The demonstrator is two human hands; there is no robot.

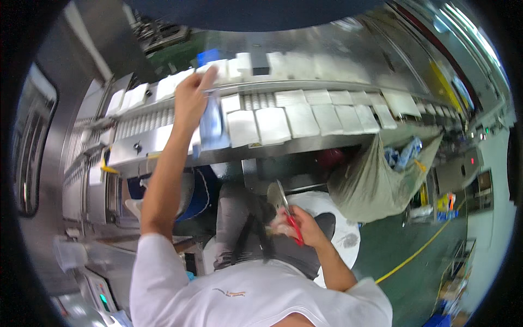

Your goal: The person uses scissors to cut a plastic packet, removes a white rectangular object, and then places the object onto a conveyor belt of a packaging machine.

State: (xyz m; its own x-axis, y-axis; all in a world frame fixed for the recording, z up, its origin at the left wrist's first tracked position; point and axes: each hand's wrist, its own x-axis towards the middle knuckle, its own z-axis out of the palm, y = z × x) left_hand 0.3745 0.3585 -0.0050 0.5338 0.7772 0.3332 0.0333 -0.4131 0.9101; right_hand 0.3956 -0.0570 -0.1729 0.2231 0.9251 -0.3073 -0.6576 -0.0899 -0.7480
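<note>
My left hand [190, 99] reaches out over the conveyor, its fingers slightly blurred. From it hangs a pale blue plastic packet [213, 128] that overlaps the front metal edge. Low in front of my lap, my right hand [305, 229] grips red-handled scissors [291, 220], the blades pointing up and away. White flat packets [272, 125] lie in a row along the near ledge, just right of the blue packet. Another line of white packets [169, 86] stands along the far side of the rollers.
Below the ledge at right hangs a beige cloth bag [365, 185] with crumpled blue plastic [406, 152] inside. A blue bin [202, 191] sits under the ledge at left. Metal machinery [81, 163] stands left. A yellow line [417, 253] crosses the green floor.
</note>
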